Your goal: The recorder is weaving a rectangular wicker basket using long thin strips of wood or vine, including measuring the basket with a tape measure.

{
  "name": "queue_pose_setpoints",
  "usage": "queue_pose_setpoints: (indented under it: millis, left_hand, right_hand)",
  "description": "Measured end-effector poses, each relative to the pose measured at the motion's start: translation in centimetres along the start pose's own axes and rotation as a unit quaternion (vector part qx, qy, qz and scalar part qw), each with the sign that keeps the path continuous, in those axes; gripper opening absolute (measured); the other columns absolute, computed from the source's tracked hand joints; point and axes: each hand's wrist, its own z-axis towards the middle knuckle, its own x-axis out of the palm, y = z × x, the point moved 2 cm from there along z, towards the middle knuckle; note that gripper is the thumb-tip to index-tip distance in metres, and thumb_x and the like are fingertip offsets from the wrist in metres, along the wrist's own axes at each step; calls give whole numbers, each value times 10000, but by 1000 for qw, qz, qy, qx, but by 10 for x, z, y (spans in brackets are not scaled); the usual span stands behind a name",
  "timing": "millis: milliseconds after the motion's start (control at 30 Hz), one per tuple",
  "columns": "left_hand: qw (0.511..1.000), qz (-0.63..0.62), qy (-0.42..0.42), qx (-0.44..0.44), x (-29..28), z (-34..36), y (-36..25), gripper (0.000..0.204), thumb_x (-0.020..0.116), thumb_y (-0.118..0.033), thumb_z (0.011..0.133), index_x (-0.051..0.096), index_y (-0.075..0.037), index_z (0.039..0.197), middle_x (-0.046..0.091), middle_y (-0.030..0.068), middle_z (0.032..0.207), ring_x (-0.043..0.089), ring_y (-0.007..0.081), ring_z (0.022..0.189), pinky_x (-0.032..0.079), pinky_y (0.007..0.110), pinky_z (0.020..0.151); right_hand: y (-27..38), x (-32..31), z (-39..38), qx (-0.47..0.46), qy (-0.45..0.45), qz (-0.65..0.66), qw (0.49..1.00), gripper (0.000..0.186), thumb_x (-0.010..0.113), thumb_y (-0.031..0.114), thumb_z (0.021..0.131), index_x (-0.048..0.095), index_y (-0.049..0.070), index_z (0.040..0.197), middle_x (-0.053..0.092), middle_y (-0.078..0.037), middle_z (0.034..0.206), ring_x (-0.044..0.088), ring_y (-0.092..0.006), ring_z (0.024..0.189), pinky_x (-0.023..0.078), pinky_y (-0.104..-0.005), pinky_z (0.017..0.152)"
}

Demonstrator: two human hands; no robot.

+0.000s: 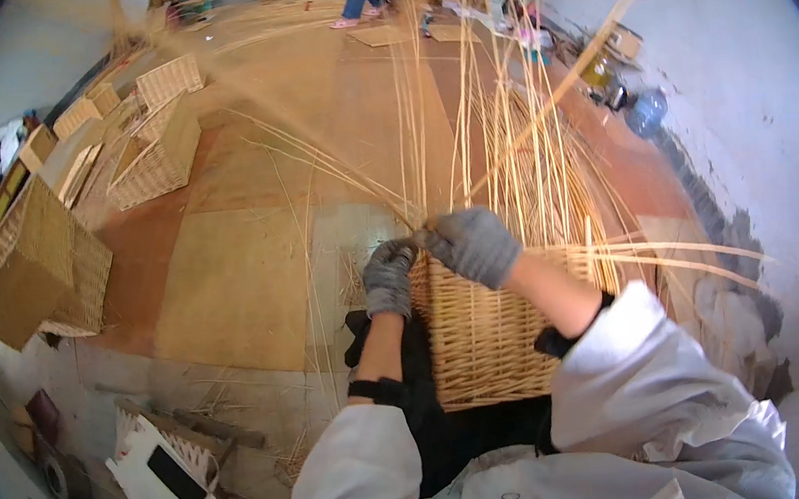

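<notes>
At a top corner of the boxy, ribbed wicker basket, the knit-gloved left hand and right hand grasp slender canes.

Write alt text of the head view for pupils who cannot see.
A person's gloved left hand and gloved right hand meet at the top corner of a woven basket with long canes rising from it. More baskets lie to the left.

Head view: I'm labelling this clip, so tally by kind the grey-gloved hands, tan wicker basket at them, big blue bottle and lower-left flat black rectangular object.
Grey fabric-gloved left hand and right hand: 2
Boxy tan wicker basket: 1
Big translucent blue plastic bottle: 1
Flat black rectangular object: 1
Total: 5
</notes>
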Motion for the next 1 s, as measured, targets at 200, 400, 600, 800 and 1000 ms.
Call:
queue_pose_setpoints:
  millis: [200,400,600,800,1000]
  left_hand:
    - [953,-218,187,-96,92,40,-35,534,369,-539,884,560,-49,792,559,89,684,543,219,596,464,334,514]
    - [792,-442,397,-140,72,81,-5,687,282,-585,880,582,31,837,585,183,681,563,304,584,504,437,532]
    - [989,-117,71,-46,54,88,-7,469,380,-374,909,502,4,1157,593,155,964,570,254,791,509,342,686]
    - [927,209,309,-43,61,48,-49,588,784,-225,648,538,-34,1147,588,59,966,539,193,898,456,288,777]
    - [918,259,279,-114,64,75,-10,508,804,-214,636,547,-61,1047,580,37,908,539,155,878,449,277,773]
  right_hand:
    - [-17,15,-80,162,-95,100,977,351,454,297,915,599,-11,831,634,-180,725,635,-252,597,496,-327,534]
    - [-133,63,-146,470,-212,659,548,294,538,250,869,520,-19,987,589,-204,956,622,-286,775,527,-359,604]
    - [-169,70,-119,541,-206,674,459,328,614,141,822,508,-11,1092,587,-191,990,620,-320,839,562,-400,668]
    - [-189,66,-127,531,-182,694,452,202,641,105,791,532,24,940,600,-143,863,632,-298,781,562,-429,668]
    - [-203,64,-120,503,-177,718,446,215,678,83,748,544,27,908,603,-138,865,620,-296,854,562,-403,687]
